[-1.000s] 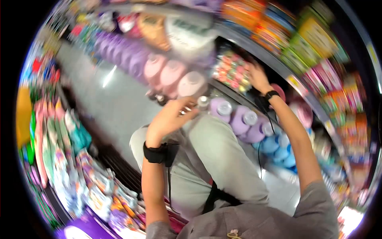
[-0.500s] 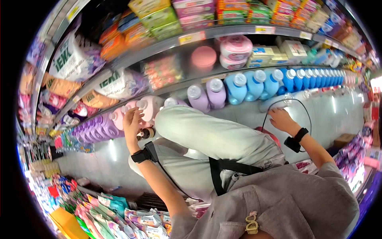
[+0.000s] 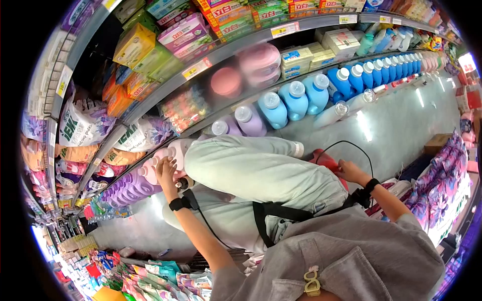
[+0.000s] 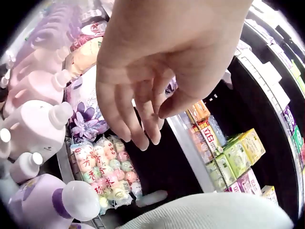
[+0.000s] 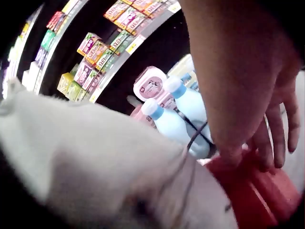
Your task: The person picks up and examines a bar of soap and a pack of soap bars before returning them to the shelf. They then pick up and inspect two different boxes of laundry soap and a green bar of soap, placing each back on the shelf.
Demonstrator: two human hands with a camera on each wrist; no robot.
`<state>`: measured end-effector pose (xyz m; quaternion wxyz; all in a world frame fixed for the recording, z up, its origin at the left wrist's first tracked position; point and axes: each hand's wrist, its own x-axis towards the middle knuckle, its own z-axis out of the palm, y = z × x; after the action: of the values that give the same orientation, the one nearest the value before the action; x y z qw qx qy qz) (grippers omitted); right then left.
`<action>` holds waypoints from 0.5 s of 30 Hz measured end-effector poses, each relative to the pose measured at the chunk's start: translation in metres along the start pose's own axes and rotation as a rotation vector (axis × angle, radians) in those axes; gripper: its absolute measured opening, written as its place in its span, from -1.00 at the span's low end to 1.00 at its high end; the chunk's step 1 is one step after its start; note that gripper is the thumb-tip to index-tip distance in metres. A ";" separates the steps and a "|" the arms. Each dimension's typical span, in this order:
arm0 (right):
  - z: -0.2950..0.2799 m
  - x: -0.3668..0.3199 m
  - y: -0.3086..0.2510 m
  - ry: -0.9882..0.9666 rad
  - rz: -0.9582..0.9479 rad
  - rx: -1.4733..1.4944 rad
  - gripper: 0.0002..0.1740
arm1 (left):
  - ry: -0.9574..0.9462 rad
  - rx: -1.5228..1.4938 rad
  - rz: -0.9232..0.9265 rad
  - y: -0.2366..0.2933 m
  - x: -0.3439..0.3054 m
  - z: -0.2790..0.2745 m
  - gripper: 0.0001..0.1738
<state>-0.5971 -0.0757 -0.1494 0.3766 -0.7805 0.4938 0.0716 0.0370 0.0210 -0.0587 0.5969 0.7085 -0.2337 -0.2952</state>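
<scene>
Left hand (image 4: 157, 71) empty, fingers loosely curled, fingertips at pink detergent bottle (image 3: 176, 150). Purple bottles (image 3: 128, 188) beside pink bottle; bead pack (image 4: 105, 167) just above it. Right hand (image 5: 257, 95) well right of pink bottle, fingers slack on red plastic item (image 5: 259, 195). Bottle likely heavy, rigid, slick: take by neck or handle.

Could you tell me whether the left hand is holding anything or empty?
Empty: the left hand hangs loosely curled near the pink bottles, gripping nothing.
</scene>
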 end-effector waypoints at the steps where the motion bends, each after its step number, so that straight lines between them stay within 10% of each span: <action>1: -0.011 0.010 0.000 -0.006 -0.017 -0.025 -0.72 | 0.007 0.022 -0.034 -0.002 0.000 -0.003 -0.70; 9: -0.173 0.220 -0.045 0.693 -0.405 -0.284 -0.60 | 0.146 -0.023 -0.155 -0.003 0.014 0.009 -0.75; 15: -0.217 0.386 -0.050 0.340 -0.193 -0.731 -0.12 | 0.091 0.023 -0.157 0.001 0.016 0.029 -0.78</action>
<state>-0.4189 -0.4840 -0.1570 -0.0073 -0.9063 0.4156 0.0763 0.0288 -0.0108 -0.0630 0.5735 0.7443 -0.1534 -0.3060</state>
